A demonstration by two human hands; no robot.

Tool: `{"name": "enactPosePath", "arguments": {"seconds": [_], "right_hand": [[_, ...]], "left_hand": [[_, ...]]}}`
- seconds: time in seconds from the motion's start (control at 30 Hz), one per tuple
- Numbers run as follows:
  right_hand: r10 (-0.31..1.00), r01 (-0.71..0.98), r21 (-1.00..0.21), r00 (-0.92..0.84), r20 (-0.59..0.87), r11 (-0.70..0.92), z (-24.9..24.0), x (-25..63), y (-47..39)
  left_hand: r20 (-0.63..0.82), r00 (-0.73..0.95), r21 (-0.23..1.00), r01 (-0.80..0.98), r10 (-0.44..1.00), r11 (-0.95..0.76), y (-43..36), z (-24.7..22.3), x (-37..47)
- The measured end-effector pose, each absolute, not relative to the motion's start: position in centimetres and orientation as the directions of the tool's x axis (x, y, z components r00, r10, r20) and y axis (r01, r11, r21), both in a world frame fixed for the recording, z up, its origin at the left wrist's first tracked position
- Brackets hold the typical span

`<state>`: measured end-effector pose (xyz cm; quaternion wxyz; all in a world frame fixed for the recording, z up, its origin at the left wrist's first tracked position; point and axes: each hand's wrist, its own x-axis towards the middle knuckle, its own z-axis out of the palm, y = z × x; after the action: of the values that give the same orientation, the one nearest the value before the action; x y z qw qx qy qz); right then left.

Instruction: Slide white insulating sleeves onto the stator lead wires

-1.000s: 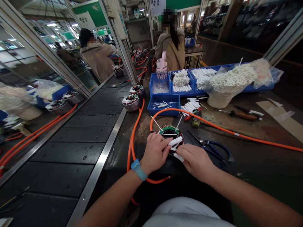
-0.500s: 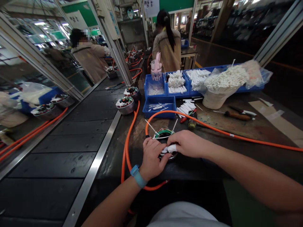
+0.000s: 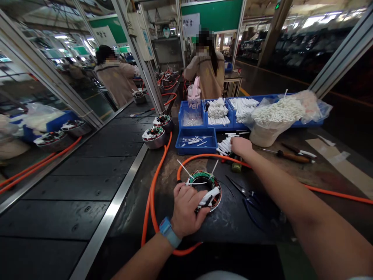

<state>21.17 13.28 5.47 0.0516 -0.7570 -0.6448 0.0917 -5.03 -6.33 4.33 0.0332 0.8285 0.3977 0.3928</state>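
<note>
A round motor stator (image 3: 219,194) with a green inner ring and white cable ties sits on the dark bench in front of me. My left hand (image 3: 188,206) grips its left side, thumb and fingers around a bundle of white-sleeved wires (image 3: 210,197). Farther back, my right hand (image 3: 241,147) is at a pile of short white sleeves (image 3: 225,146). Its fingers are curled, and their tips are hidden among the sleeves. Blue-handled pliers (image 3: 247,198) lie right of the stator. An orange cable (image 3: 154,194) loops around the stator's left and far side.
A blue tray (image 3: 195,151) of thin ties stands behind the stator, with blue bins (image 3: 190,111) of white sleeves beyond. Right of them are a stuffed white bucket (image 3: 264,132) and a screwdriver (image 3: 295,155). Two more stators (image 3: 154,138) stand by the conveyor (image 3: 70,190). Two co-workers are ahead.
My right hand has left the white-sleeved wires on the stator and moved forward to the sleeve pile. The pliers have come into view. My left hand stays on the stator.
</note>
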Motion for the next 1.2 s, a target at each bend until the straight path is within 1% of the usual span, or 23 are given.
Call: {"name": "enactPosePath", "arguments": {"seconds": [0.1, 0.2, 0.3, 0.37, 0.4, 0.43, 0.47, 0.5, 0.53, 0.6, 0.67, 0.77, 0.93, 1.0, 1.07, 1.13, 1.2], "right_hand": [[0.981, 0.961, -0.201, 0.178, -0.080, -0.191, 5.3, 21.1, 13.5], [0.986, 0.954, -0.253, 0.165, -0.011, -0.162, 6.0, 21.5, 12.5], [0.986, 0.948, -0.310, 0.117, 0.119, -0.075, 7.2, 21.7, 9.5], [0.988, 0.918, -0.393, 0.011, 0.152, 0.051, 8.0, 21.5, 6.2], [0.986, 0.879, -0.457, -0.077, 0.148, 0.137, 8.3, 21.3, 4.3], [0.962, 0.764, -0.585, -0.222, 0.157, 0.272, 8.7, 21.1, 2.3], [0.919, 0.624, -0.688, -0.356, 0.172, 0.371, 9.0, 20.8, 0.4], [0.880, 0.520, -0.746, -0.435, 0.190, 0.417, 9.3, 20.6, -1.3], [0.858, 0.452, -0.777, -0.468, 0.212, 0.438, 9.6, 20.3, -2.8], [0.851, 0.414, -0.792, -0.467, 0.238, 0.449, 10.2, 19.7, -4.7], [0.847, 0.425, -0.772, -0.461, 0.264, 0.472, 10.7, 19.0, -5.3], [0.793, 0.445, -0.709, -0.546, 0.269, 0.547, 11.5, 17.8, -4.8], [0.716, 0.494, -0.653, -0.690, 0.107, 0.573, 12.1, 15.3, -4.5], [0.680, 0.487, -0.616, -0.725, 0.109, 0.619, 11.5, 14.8, -5.3], [0.638, 0.479, -0.524, -0.751, 0.172, 0.705, 10.4, 14.9, -6.6], [0.594, 0.486, -0.372, -0.755, 0.278, 0.791, 8.8, 15.2, -8.2], [0.552, 0.513, -0.208, -0.741, 0.383, 0.833, 7.3, 15.3, -9.4]], "left_hand": [[0.641, 0.373, 0.351, 0.636, 0.671, -0.688, -6.2, 4.0, -5.1], [0.621, 0.389, 0.348, 0.641, 0.681, -0.684, -6.3, 3.9, -5.1], [0.602, 0.408, 0.342, 0.645, 0.687, -0.683, -6.3, 4.0, -5.2], [0.580, 0.419, 0.334, 0.660, 0.698, -0.673, -6.4, 4.1, -5.3], [0.565, 0.426, 0.329, 0.670, 0.707, -0.666, -6.5, 4.1, -5.3], [0.548, 0.434, 0.323, 0.678, 0.715, -0.660, -6.5, 4.2, -5.3], [0.533, 0.445, 0.317, 0.684, 0.720, -0.657, -6.6, 4.3, -5.4], [0.518, 0.458, 0.308, 0.688, 0.722, -0.657, -6.7, 4.3, -5.4], [0.506, 0.470, 0.298, 0.692, 0.724, -0.658, -6.7, 4.4, -5.4], [0.486, 0.483, 0.275, 0.706, 0.728, -0.652, -6.8, 4.6, -5.3], [0.475, 0.478, 0.250, 0.732, 0.739, -0.634, -6.9, 4.7, -5.2], [0.476, 0.480, 0.215, 0.749, 0.737, -0.627, -6.9, 4.7, -5.1], [0.469, 0.475, 0.208, 0.760, 0.745, -0.616, -6.9, 4.8, -4.9], [0.469, 0.467, 0.210, 0.765, 0.749, -0.609, -6.9, 4.8, -4.9], [0.473, 0.465, 0.210, 0.766, 0.749, -0.608, -7.0, 4.8, -4.9], [0.471, 0.466, 0.211, 0.765, 0.749, -0.608, -7.1, 4.8, -4.9], [0.460, 0.465, 0.217, 0.767, 0.757, -0.603, -7.1, 4.8, -4.8]]}}
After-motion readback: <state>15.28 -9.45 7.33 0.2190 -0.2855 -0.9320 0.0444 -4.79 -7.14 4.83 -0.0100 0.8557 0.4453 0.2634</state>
